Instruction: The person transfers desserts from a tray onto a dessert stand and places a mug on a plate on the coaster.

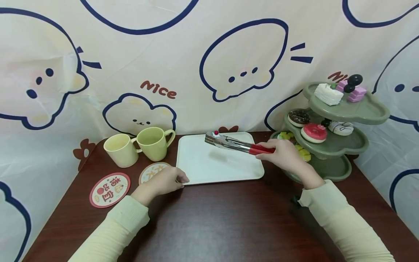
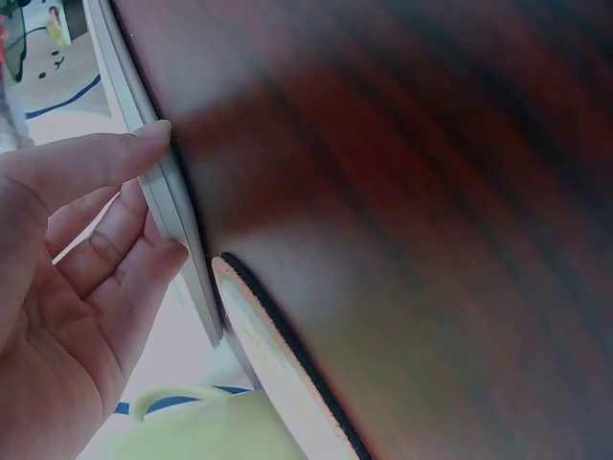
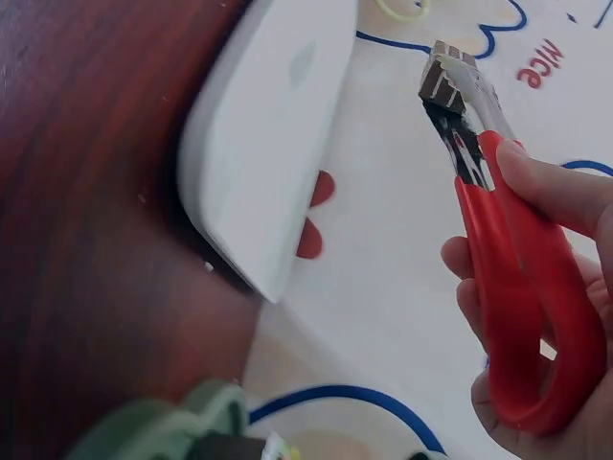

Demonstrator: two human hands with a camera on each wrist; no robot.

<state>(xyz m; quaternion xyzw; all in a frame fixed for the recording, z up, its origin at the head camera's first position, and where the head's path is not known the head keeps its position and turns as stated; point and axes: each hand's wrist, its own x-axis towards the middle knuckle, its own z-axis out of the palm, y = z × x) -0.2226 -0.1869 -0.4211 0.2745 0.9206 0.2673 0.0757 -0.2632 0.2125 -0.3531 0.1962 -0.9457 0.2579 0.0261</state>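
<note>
My right hand (image 1: 284,154) grips red-handled metal tongs (image 1: 237,145) above the right half of a white tray (image 1: 226,169). Between the tips of the tongs is a small toy cake slice (image 1: 210,139) with a red berry on top. Its brown and white layers show in the right wrist view, where the fingers wrap the red handles (image 3: 488,278). At the tray's front left corner, my left hand (image 1: 163,181) holds the rim with thumb and fingers. The left wrist view shows the thumb (image 2: 148,139) right at the tray's edge (image 2: 177,206).
Two mugs, one pale yellow (image 1: 121,151) and one green (image 1: 152,145), stand left of the tray. A red-rimmed coaster (image 1: 109,190) and another coaster (image 1: 152,171) lie before them. On the right, a green three-tier stand (image 1: 347,114) bears donuts (image 1: 313,133) and toy cakes (image 1: 328,94).
</note>
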